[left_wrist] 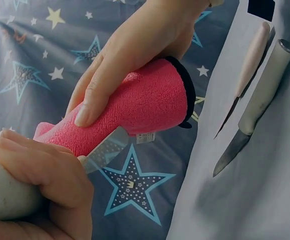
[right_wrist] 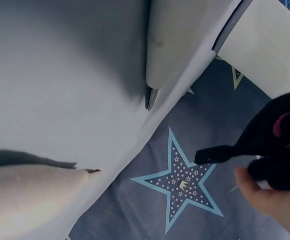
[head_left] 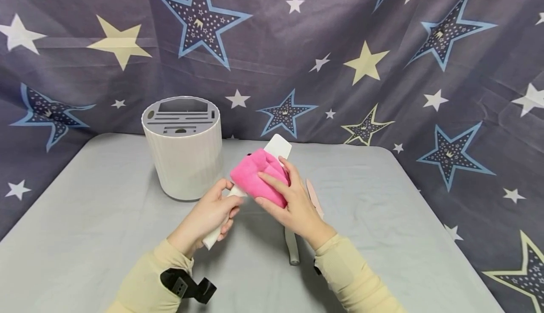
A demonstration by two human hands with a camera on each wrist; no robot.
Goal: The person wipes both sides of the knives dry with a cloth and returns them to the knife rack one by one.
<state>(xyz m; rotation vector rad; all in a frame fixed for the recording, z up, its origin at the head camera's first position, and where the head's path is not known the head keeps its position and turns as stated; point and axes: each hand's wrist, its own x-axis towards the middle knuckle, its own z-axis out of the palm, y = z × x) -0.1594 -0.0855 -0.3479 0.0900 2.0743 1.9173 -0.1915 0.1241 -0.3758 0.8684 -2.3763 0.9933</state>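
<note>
My left hand (head_left: 212, 214) grips the white handle (head_left: 212, 237) of a kitchen knife, held up over the table. A pink cloth (head_left: 259, 176) with a black edge is folded around its blade (head_left: 278, 146), whose pale, broad end sticks out beyond the cloth. My right hand (head_left: 293, 199) holds the cloth against the blade, thumb on one side and fingers on the other. In the left wrist view, part of the shiny blade (left_wrist: 107, 150) shows below the cloth. The right wrist view catches only some fingers (right_wrist: 265, 200) beside the cloth's black edge (right_wrist: 275, 135).
Two more knives lie on the grey table (head_left: 374, 237) beneath and beside my right hand: one has a pale pink handle (left_wrist: 252, 60), the other a greyish-white handle (left_wrist: 267, 85). A round white knife block (head_left: 184, 162) with a slotted grey top stands at the back left. Behind hangs a star-patterned curtain (head_left: 272, 58).
</note>
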